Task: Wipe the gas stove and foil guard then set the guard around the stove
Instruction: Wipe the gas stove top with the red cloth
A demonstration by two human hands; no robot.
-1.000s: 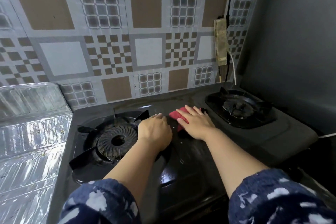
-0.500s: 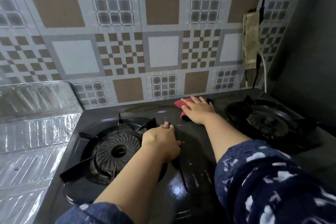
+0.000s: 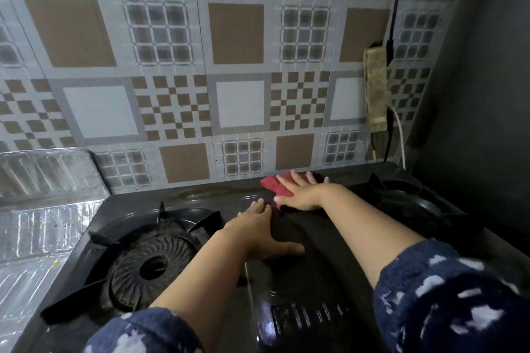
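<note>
Cloth (image 3: 272, 185), red and soft, lies flat under my right hand (image 3: 301, 193) at the back edge of the gas stove (image 3: 286, 238), between the two burners. That grip is spread open, palm pressing the rag down rather than clamping it. My left hand (image 3: 258, 231) rests open on the stove top beside the left burner (image 3: 149, 264), holding nothing. I judge the stove heavy and stiff, its glossy black top slippery when wet, so flat pressure suits it. The foil guard (image 3: 43, 209) stands just left of the stove, against the tiled wall (image 3: 229, 66). I expect it to be light, thin and easily creased, best taken by its rims with both hands. I can read no brand or writing anywhere.
</note>
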